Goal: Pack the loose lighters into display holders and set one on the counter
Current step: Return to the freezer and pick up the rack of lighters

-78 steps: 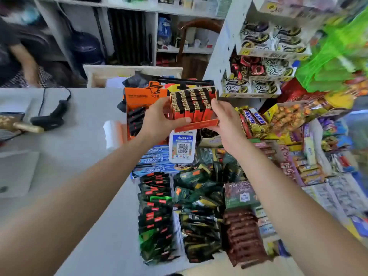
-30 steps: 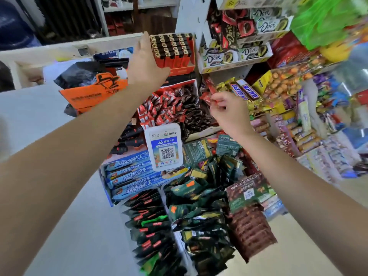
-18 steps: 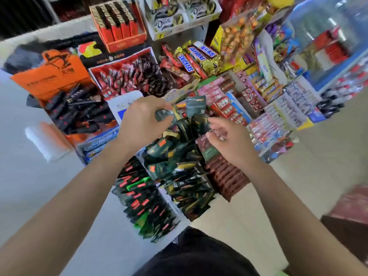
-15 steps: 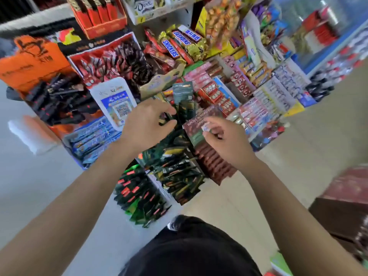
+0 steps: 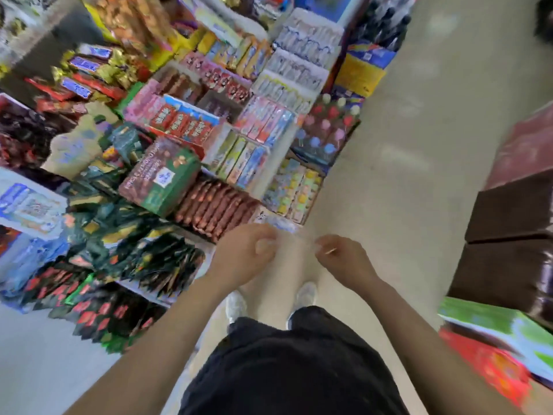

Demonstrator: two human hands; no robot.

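The view is blurred and points down at the shop floor. My left hand [image 5: 245, 259] and my right hand [image 5: 347, 262] are close together in front of my body, both with curled fingers. A thin clear plastic film [image 5: 294, 235] seems to stretch between them, pinched at each end. A small orange sliver shows at my right fingertips. No lighters and no display holder are in view.
Snack racks fill the left: a green chocolate box [image 5: 161, 178], brown bars [image 5: 215, 208], dark sachets [image 5: 155, 265]. The grey counter [image 5: 36, 369] is at lower left. Dark cartons [image 5: 508, 211] and a colourful box [image 5: 493, 339] stand on the right. My shoes [image 5: 236, 304] are on the pale floor.
My left hand set the red lighter holder on the shelf and let go. The view swung down and right. Both hands dropped from the snack display to in front of my body.
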